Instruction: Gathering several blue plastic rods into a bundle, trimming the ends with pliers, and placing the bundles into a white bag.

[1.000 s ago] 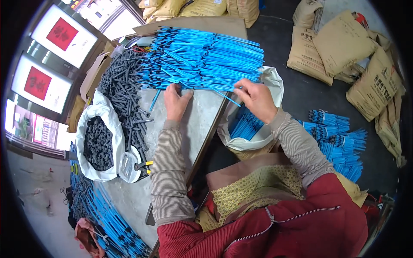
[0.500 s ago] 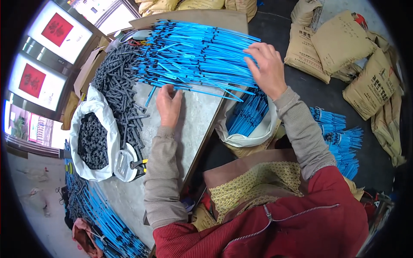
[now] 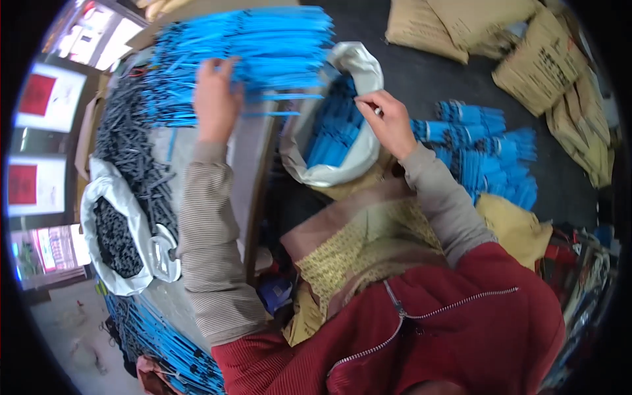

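A wide pile of thin blue rods with black fittings covers the far part of the table. Resting over the near side of that pile is my left hand, slightly blurred, its thumb apart from the fingers. My right hand hangs in the air beside the right rim of a white sack. Its fingers are pinched together; what they hold, if anything, is too small to make out. Inside the sack stand more blue rods, packed upright.
Dark grey tubular pieces lie heaped left of the rods. A second white sack holds small dark parts, with a clear plastic container beside it. Tied blue bundles lie on the floor at right, beyond them tan sacks.
The whole view has shifted. My right hand has left the right end of the pile for the sack's rim and closed its fingers. My left hand has moved onto the rods.
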`<state>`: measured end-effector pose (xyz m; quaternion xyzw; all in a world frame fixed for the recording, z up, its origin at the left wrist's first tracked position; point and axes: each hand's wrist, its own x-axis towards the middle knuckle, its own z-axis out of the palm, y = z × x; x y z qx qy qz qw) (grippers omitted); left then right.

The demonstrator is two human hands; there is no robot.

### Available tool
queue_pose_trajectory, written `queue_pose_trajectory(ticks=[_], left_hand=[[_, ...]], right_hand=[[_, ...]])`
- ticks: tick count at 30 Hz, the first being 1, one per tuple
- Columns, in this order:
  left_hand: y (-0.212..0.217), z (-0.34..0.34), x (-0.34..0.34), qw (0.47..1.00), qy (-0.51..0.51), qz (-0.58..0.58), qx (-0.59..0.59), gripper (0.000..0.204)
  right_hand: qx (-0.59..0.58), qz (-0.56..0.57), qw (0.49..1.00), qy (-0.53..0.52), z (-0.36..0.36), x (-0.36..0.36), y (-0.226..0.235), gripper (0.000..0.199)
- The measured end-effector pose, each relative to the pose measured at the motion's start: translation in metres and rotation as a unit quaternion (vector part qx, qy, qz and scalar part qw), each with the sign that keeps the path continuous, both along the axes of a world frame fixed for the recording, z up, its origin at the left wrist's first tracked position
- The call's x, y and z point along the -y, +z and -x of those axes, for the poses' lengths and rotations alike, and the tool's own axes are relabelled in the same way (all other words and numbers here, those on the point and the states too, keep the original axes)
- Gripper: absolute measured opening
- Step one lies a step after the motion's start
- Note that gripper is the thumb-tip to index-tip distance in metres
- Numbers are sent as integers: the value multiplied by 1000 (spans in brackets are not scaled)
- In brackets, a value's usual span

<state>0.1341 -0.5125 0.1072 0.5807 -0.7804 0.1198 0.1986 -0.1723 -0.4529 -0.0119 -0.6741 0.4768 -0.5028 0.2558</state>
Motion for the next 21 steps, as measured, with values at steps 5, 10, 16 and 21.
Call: queue_pose_trajectory(ticks=[5,10,16,21], left_hand=[[-2,24,-16,999,20,50,-10,49],[-47,94,-78,981,-78,48,-171,24],[-178,101,-136,972,-168,-146,-80,26],[-209,58,-142,948,-127,-291,9,17]], right_hand=[[-12,-146,985,95,21,-5,-53,19],[-230,81,959,144,10,-26,-110,17],[-423,27,863,274,12,-50,-123,7],[-452,15,848,277,23,-56,-129,7]])
